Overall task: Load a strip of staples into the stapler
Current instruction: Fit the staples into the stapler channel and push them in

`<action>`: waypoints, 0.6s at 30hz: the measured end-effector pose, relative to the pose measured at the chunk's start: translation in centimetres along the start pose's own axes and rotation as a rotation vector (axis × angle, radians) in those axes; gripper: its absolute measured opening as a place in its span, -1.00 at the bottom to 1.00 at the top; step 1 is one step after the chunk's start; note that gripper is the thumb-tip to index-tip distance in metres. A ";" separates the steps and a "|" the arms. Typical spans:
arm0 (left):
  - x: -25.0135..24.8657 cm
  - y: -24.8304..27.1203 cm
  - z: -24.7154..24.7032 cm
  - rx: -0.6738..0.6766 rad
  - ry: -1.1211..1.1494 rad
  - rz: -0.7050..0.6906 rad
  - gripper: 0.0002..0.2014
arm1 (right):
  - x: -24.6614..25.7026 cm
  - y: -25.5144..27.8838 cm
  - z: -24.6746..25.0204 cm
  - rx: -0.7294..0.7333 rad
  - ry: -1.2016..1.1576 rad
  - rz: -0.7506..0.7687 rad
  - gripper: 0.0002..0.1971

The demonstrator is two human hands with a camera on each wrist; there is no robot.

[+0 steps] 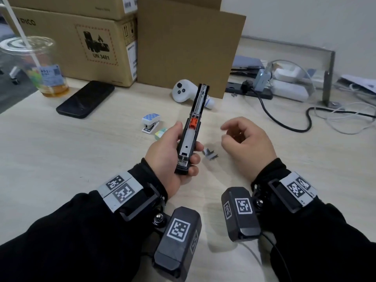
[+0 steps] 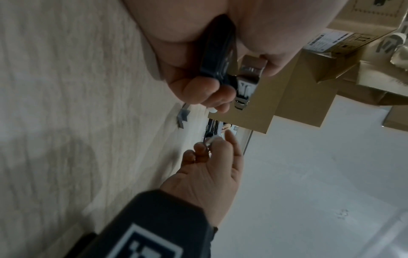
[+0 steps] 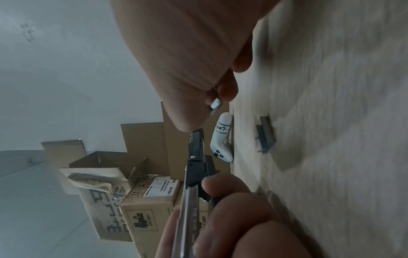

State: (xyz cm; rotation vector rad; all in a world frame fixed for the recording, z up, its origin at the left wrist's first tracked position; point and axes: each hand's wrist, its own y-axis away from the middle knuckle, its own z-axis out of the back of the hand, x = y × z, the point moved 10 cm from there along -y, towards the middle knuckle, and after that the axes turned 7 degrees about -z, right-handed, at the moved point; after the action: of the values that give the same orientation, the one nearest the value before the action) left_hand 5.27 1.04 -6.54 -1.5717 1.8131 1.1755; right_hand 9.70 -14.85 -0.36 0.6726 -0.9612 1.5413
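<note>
My left hand grips a black stapler by its rear end, above the table. The stapler is swung open, and its metal staple channel with an orange pusher faces up. The right hand hovers just right of the stapler with its fingers curled. In the right wrist view its thumb and fingers pinch a short silver staple strip. That strip shows faintly in the left wrist view. More loose staple strips lie on the table between both hands.
A small blue-and-white stapler and a green box lie left of the black one. A white controller sits behind it. A phone and a drink cup are far left. Cardboard boxes stand behind, with a power strip with cables at right.
</note>
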 end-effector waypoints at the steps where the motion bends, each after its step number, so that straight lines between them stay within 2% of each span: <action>1: 0.0 0.0 0.0 0.003 -0.005 -0.001 -0.62 | 0.3 0.2 0.2 -0.013 -0.062 0.004 -0.76; 10: 0.3 -0.1 -0.4 0.042 -0.031 -0.018 -0.52 | 2.3 1.7 -0.9 0.013 -0.407 0.019 -0.85; 18: 0.3 0.0 -1.1 0.103 -0.087 -0.029 -0.56 | 3.4 2.2 -0.5 -0.033 -0.411 0.115 -0.79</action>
State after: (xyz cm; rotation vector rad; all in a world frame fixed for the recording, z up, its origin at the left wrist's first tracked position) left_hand 5.37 -0.05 -6.21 -1.4616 1.7609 1.1022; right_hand 6.91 -12.69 1.78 0.9470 -1.3482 1.5123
